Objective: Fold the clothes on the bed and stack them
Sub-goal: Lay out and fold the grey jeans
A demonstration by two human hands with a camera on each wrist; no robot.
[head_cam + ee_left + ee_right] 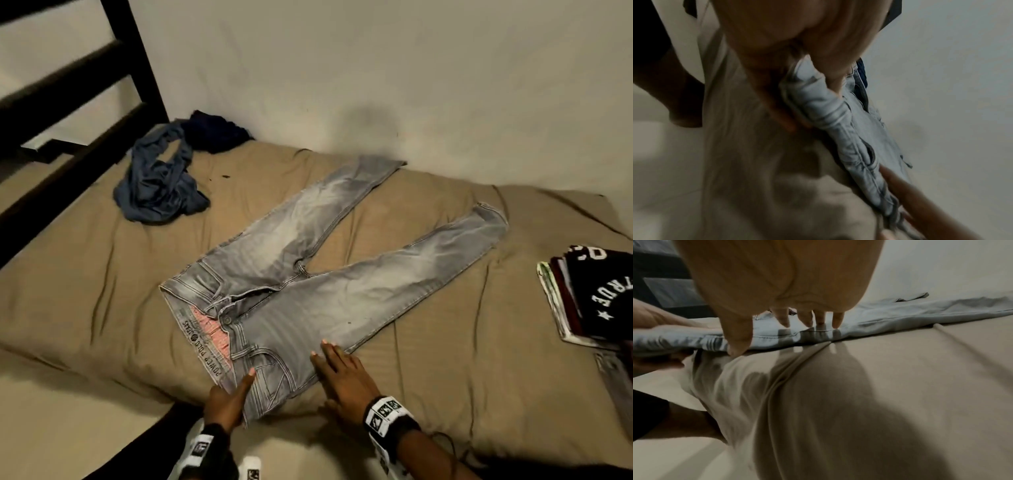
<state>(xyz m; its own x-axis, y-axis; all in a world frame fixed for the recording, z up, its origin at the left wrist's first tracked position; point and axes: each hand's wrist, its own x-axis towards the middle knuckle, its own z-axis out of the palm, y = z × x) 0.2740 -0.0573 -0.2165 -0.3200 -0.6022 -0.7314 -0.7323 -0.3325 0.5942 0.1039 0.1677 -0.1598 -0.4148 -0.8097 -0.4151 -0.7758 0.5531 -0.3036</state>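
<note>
Tan bedding (102,308) covers the whole bed, pretty rumpled, with a plain pale wall behind it and a dark bed frame (78,113) off at the far-left corner. Spread out flat across the middle is a pair of light grey jeans (301,298), front side up, fly open, legs splayed apart in a V toward the wall. The waistband sits at the near edge of the bed, with the inside label showing.

Left hand (227,401) grips the near corner of the waistband, thumb on top and fingers tucked under the denim; the left wrist view backs that up, the fabric bunches in the grip. Right hand (342,380) lies flat just beside it, fingers straight and spread, fingertips pressing down on the hip and outer seam of the nearer leg, holding nothing.

Over by the frame there's a crumpled blue garment (157,185) with a darker navy one (215,132) touching it behind. Far right, well apart from the jeans, sits a stack of folded clothes (589,298), black printed tee on top.
</note>
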